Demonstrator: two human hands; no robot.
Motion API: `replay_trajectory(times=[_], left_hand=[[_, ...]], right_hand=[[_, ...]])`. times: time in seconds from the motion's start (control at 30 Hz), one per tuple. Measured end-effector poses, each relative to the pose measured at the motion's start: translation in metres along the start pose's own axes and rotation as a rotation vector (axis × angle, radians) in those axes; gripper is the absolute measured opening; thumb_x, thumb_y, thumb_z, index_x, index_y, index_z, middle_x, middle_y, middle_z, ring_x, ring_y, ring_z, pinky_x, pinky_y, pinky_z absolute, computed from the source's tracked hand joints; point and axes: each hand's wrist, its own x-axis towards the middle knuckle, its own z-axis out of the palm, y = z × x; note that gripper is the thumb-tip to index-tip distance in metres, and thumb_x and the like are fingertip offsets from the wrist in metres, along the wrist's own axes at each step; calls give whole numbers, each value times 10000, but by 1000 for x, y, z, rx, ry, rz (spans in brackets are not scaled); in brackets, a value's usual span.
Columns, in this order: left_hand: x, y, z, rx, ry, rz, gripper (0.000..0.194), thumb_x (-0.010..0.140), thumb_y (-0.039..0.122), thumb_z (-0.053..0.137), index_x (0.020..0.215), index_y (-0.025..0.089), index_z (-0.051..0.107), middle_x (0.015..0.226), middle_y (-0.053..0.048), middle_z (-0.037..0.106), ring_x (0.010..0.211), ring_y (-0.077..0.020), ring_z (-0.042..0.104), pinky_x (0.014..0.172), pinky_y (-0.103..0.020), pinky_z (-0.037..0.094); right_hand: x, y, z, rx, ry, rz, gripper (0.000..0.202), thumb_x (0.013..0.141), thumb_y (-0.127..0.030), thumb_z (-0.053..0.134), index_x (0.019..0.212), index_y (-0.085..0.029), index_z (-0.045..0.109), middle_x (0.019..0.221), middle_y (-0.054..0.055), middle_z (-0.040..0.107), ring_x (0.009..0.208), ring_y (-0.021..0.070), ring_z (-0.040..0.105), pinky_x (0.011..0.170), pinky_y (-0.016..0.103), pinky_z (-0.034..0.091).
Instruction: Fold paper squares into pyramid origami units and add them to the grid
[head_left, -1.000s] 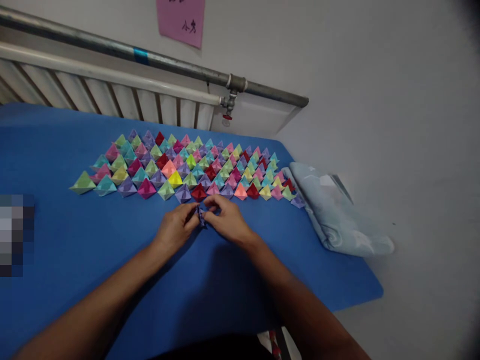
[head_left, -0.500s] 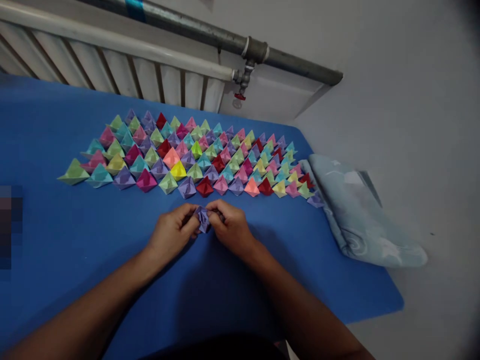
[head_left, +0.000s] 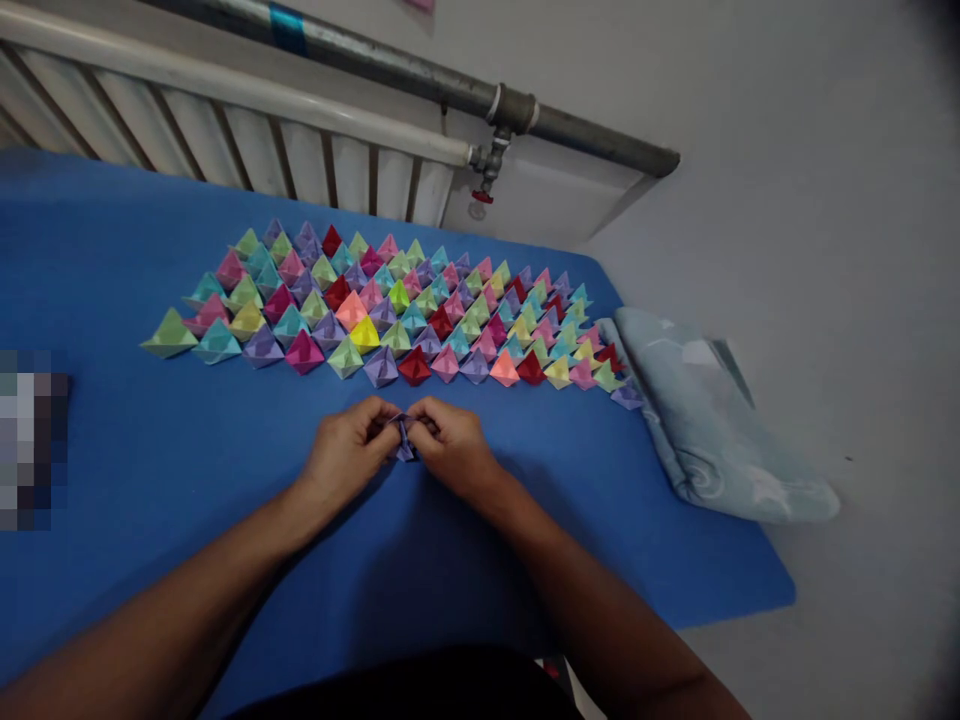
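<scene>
Left hand (head_left: 346, 440) and right hand (head_left: 455, 446) pinch purple paper (head_left: 405, 446) between them, apparently mid-shaping.
Paper boats (head_left: 399, 296) line twelve o'clock; the next move likely calls for gentle, even fingers.

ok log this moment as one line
left hand: holds purple folded paper | right hand: holds same paper | origami boats: rows on blue table

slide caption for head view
Left hand and right hand hold folded purple paper near rows of colourful paper boats.
</scene>
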Motion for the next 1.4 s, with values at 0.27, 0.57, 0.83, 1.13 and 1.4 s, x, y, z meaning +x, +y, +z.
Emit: replay_trajectory(times=[0.27,0.57,0.83,1.13,1.4], left_hand=[[-4,3,2,134,40,41,209,790,361,503,816,218,654,670,-17,695,582,-186,648,544,-292,474],[-5,6,1,68,96,27,170,774,353,534,760,221,640,588,26,623,535,-149,584,538,-264,437],[-1,10,3,-306,132,-120,268,739,412,632,894,194,641,645,34,644,503,-129,602,519,-264,515],[-1,12,6,-476,102,-163,305,702,372,702,934,189,630,752,23,671,566,-134,648,573,-286,559],[1,17,-18,-198,81,-9,292,780,393,645,995,214,729,1004,-48,751,953,-220,689,852,-350,541]], right_hand=[[0,-1,4,-118,42,-78,124,828,-179,494,757,-223,586,686,-18,616,653,132,541,667,243,423],[1,1,8,-151,94,-215,158,857,-191,475,731,-219,567,745,23,638,745,146,588,759,260,458],[-10,-10,-7,188,170,-31,149,887,-352,568,898,-206,596,781,-4,613,683,127,588,628,246,470],[-12,-4,-6,-45,184,-303,86,895,-200,550,891,-217,634,924,50,653,845,157,629,778,287,522],[-6,5,-25,-46,109,-424,161,856,-93,508,852,-217,610,846,22,651,835,147,624,774,274,505]])
